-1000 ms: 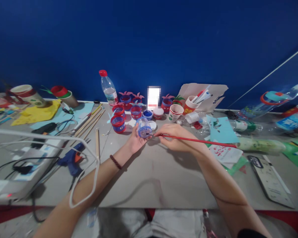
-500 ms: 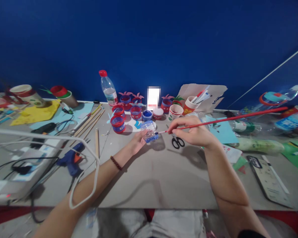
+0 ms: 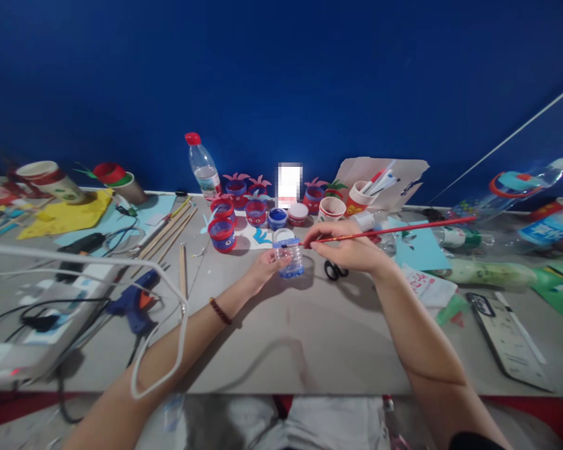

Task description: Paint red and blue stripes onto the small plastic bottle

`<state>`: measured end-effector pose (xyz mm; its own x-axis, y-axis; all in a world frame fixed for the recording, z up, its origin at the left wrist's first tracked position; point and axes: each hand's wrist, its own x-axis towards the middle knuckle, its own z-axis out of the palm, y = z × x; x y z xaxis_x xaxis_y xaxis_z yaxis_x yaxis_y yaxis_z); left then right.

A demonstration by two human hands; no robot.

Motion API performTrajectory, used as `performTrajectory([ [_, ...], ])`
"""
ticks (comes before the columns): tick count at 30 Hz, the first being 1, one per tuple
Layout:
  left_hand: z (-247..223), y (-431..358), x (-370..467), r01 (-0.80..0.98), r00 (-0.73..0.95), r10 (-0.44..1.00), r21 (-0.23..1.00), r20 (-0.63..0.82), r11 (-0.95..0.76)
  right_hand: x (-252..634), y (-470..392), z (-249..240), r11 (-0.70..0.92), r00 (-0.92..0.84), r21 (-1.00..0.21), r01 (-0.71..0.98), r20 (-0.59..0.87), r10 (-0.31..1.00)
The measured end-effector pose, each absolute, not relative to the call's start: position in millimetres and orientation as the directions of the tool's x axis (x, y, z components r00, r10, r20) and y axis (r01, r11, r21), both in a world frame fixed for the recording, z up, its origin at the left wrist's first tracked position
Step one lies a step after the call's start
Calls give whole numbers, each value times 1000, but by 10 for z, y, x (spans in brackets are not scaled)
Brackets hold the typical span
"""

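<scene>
My left hand (image 3: 264, 270) is closed around the side of a clear plastic bottle piece (image 3: 294, 255), which has blue paint around its top and bottom edges. Between the fingers of my right hand (image 3: 340, 249) is a long red paintbrush (image 3: 403, 230); its handle points off to the right. The brush tip lies against the upper blue band of the bottle piece. Just behind stand an open jar of blue paint (image 3: 278, 218) and a white-lidded jar (image 3: 298, 214). Black-handled scissors (image 3: 334, 270) lie under my right hand, partly hidden.
Painted red and blue cups (image 3: 222, 236) with paper leaves stand at the back. A bottle with a red cap (image 3: 203, 167) is behind them. To the left lie a glue gun (image 3: 136, 299), a power strip (image 3: 42, 337) and wooden sticks (image 3: 171, 234). A phone (image 3: 507, 344) lies at right.
The bottle piece has been turned more upright and moved slightly right and down. My right hand has shifted left with the brush, whose tip has gone from the lower part to the upper band.
</scene>
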<state>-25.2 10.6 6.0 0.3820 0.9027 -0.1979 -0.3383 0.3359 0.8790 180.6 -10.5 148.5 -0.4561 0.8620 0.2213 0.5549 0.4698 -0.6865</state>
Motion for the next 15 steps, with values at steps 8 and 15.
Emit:
performTrajectory([
  [8,13,112,-251,-415,421,899,857,-117,306,1796,-117,1483,468,-420,-655,593,244,874],
  [15,75,98,-242,-377,416,895,865,-163,333,1885,-105,1537,459,-372,-711,533,291,881],
])
